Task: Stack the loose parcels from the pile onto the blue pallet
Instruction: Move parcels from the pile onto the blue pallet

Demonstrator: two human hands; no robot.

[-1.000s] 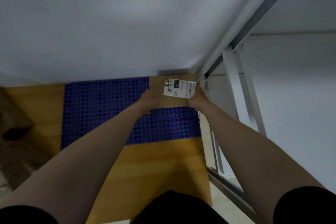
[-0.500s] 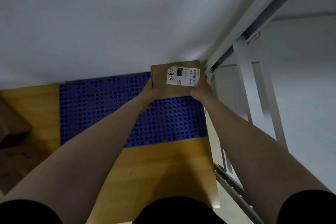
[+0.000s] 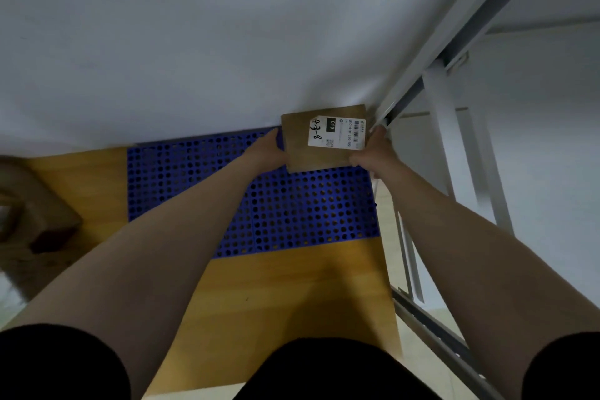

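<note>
Both arms reach straight out, far forward, with black sleeves near the shoulders. The left hand point(image 3: 268, 151) presses flat on the left side of the parcel point(image 3: 303, 143). The right hand point(image 3: 370, 153) grips the parcel's right side, fingers curled round its edge.

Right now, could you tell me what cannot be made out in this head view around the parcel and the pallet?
- Parcel: its underside is hidden, so contact with the blue pallet is unclear.
- Label: small print too tiny to read.
- Left hand and right hand: fingers partly hidden behind the parcel.
- Brown pile: blurred, cut off by the left edge.
</note>
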